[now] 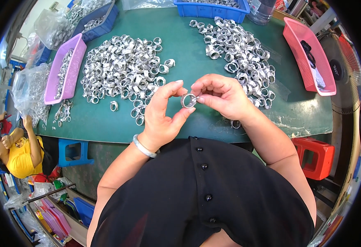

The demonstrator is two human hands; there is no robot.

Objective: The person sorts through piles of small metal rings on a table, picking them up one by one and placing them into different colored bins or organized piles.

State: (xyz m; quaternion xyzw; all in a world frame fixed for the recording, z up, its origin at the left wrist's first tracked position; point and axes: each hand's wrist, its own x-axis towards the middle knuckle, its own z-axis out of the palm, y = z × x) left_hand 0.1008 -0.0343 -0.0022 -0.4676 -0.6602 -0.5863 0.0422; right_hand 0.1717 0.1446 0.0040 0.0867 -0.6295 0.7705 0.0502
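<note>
In front of my chest, between both hands, is a small silver hose clamp [183,101], its ring facing up. My right hand [226,96] pinches the clamp's right side, where its screw part sits, between thumb and index finger. From the left, my left hand [162,109] has its thumb against the ring's lower edge and its fingertips close to the top. A bangle circles my left wrist. Beyond my left hand lies a large heap of hose clamps [120,68]. A second heap [246,57] spreads beyond my right hand. One single clamp [113,106] lies apart at the left.
On the green table [176,49] stand a pink basket [80,53] at left, a pink basket [327,78] at right and blue bins [213,11] at the back. A bottle [262,11] is beside them. A person in yellow [26,154] sits at left; a red stool [316,158] stands right.
</note>
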